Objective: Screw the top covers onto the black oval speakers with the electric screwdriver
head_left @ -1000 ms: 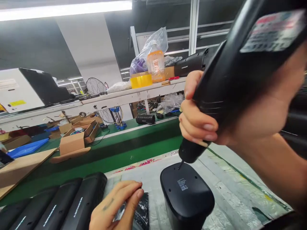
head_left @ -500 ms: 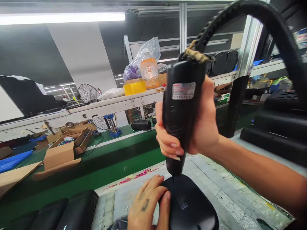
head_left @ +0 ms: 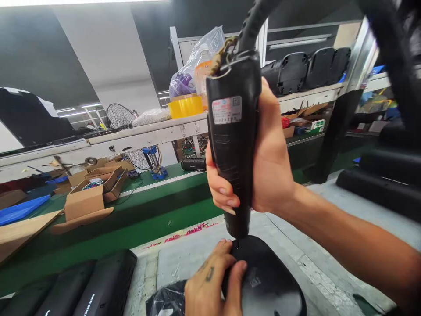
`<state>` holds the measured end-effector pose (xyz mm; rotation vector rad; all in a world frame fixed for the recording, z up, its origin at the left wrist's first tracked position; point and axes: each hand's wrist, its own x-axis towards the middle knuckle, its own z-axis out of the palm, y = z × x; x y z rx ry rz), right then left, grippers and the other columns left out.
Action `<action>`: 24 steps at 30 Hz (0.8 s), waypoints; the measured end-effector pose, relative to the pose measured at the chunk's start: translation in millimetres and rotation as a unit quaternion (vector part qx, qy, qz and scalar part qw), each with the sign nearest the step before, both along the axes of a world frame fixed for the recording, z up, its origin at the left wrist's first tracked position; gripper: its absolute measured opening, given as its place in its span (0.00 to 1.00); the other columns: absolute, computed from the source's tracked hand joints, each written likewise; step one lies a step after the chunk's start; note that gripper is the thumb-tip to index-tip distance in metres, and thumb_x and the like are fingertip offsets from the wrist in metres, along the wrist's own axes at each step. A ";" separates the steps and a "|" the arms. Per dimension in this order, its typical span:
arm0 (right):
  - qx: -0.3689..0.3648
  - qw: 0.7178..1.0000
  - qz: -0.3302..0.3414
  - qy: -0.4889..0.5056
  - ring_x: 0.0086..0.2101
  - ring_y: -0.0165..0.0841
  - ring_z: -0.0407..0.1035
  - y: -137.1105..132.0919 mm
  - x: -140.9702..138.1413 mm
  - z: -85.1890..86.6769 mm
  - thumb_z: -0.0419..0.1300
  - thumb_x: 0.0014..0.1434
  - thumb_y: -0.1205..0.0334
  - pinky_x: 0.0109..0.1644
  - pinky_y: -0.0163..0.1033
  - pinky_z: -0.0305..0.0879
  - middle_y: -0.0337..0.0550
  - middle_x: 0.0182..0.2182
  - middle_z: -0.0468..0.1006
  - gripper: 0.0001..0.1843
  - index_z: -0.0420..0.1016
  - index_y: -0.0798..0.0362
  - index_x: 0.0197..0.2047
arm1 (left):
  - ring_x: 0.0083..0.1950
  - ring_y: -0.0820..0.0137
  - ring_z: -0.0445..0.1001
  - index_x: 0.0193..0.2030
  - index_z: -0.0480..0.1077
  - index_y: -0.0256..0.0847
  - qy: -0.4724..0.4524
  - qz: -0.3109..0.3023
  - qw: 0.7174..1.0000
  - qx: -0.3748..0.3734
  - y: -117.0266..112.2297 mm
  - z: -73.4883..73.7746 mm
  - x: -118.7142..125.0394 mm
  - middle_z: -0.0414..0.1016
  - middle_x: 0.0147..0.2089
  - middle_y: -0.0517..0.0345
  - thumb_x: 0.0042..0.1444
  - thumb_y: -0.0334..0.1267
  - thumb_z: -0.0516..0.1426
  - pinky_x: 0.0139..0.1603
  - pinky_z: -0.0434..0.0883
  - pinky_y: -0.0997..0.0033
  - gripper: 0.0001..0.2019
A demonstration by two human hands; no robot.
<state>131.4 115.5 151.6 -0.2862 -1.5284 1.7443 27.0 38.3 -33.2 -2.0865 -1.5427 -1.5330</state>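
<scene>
Your right hand (head_left: 263, 162) grips the rigid electric screwdriver (head_left: 234, 131) mid-barrel; left hand (head_left: 210, 287) fingers steady the smooth, hard black housing (head_left: 269, 285).

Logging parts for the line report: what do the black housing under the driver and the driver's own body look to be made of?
The black housing looks like moulded plastic with a smooth matte finish: rounded seamless edges, soft dull sheen. The electric screwdriver in the right hand also looks like black plastic, slightly glossier, with ribbed grip lines and a paper label. The left hand steadies the housing.
</scene>
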 end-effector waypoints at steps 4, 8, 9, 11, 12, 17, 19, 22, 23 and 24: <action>0.057 0.998 0.003 0.034 0.09 0.30 0.51 -14.4 7.7 10.9 0.18 0.48 0.12 0.11 0.33 0.51 0.40 0.09 0.59 0.55 0.60 0.54 0.22 | 0.48 0.72 0.84 0.46 0.72 0.48 0.074 -0.005 0.997 0.037 6.4 8.3 -5.1 0.84 0.49 0.63 0.66 0.32 0.54 0.49 0.80 0.77 0.08; 0.049 0.997 0.026 0.059 0.09 0.30 0.52 -28.1 23.0 30.5 0.07 0.39 0.15 0.12 0.36 0.52 0.41 0.09 0.58 0.61 0.61 0.55 0.19 | 0.47 0.65 0.84 0.45 0.74 0.43 0.123 0.022 0.984 0.129 6.6 22.7 -7.5 0.86 0.43 0.59 0.65 0.32 0.55 0.48 0.82 0.68 0.07; 0.042 0.997 0.027 0.061 0.10 0.30 0.52 -30.7 26.0 33.6 0.09 0.40 0.14 0.12 0.35 0.51 0.42 0.09 0.57 0.60 0.61 0.55 0.19 | 0.47 0.67 0.84 0.44 0.75 0.43 0.122 0.007 0.985 0.122 5.2 26.8 -8.2 0.86 0.43 0.59 0.65 0.32 0.56 0.49 0.82 0.70 0.06; 0.038 0.995 0.052 0.081 0.09 0.30 0.52 -34.6 30.6 36.5 0.18 0.47 0.12 0.12 0.34 0.51 0.41 0.09 0.58 0.57 0.61 0.55 0.21 | 0.44 0.72 0.84 0.42 0.75 0.45 0.121 -0.026 0.987 0.098 1.9 34.4 -9.6 0.85 0.41 0.63 0.64 0.32 0.58 0.48 0.81 0.76 0.05; 0.037 0.993 0.061 0.089 0.09 0.29 0.52 -36.1 32.3 36.7 0.22 0.49 0.11 0.12 0.34 0.51 0.40 0.10 0.58 0.55 0.61 0.56 0.22 | 0.42 0.73 0.84 0.41 0.75 0.46 0.124 -0.038 0.987 0.091 0.4 37.6 -10.1 0.85 0.40 0.64 0.64 0.33 0.59 0.46 0.81 0.78 0.04; 0.045 0.996 0.020 0.072 0.09 0.29 0.50 -42.1 40.0 37.2 0.12 0.45 0.13 0.11 0.34 0.50 0.39 0.09 0.56 0.56 0.59 0.54 0.24 | 0.35 0.73 0.83 0.36 0.74 0.44 0.132 -0.053 0.984 0.106 -2.8 43.6 -6.4 0.84 0.34 0.66 0.65 0.35 0.59 0.39 0.80 0.77 0.05; 0.046 0.996 0.029 0.065 0.09 0.28 0.50 -44.1 43.0 39.3 0.12 0.47 0.15 0.11 0.33 0.52 0.38 0.08 0.56 0.55 0.59 0.54 0.25 | 0.36 0.76 0.82 0.37 0.74 0.44 0.108 -0.074 0.987 0.092 -2.4 43.5 -1.7 0.83 0.35 0.66 0.63 0.33 0.61 0.42 0.78 0.80 0.03; 0.044 0.996 0.023 0.072 0.09 0.28 0.51 -46.7 45.3 41.6 0.10 0.43 0.14 0.11 0.33 0.52 0.38 0.09 0.55 0.57 0.58 0.53 0.24 | 0.38 0.78 0.80 0.38 0.72 0.44 0.094 -0.074 0.988 0.096 -1.4 42.7 7.3 0.82 0.36 0.68 0.62 0.30 0.61 0.47 0.75 0.81 0.05; 0.044 0.996 0.016 0.076 0.08 0.28 0.50 -47.1 45.6 41.5 0.09 0.40 0.13 0.11 0.33 0.51 0.38 0.08 0.54 0.58 0.58 0.54 0.23 | 0.38 0.77 0.80 0.39 0.71 0.44 0.111 -0.070 0.985 0.108 -2.2 41.3 9.3 0.82 0.35 0.67 0.63 0.28 0.60 0.47 0.75 0.80 0.05; 0.044 0.997 0.018 0.065 0.08 0.28 0.50 -46.9 45.8 40.9 0.08 0.37 0.12 0.11 0.33 0.51 0.38 0.08 0.55 0.59 0.58 0.54 0.22 | 0.40 0.75 0.81 0.41 0.71 0.43 0.127 -0.056 0.983 0.118 -4.3 38.7 9.6 0.82 0.37 0.65 0.64 0.30 0.59 0.48 0.75 0.78 0.04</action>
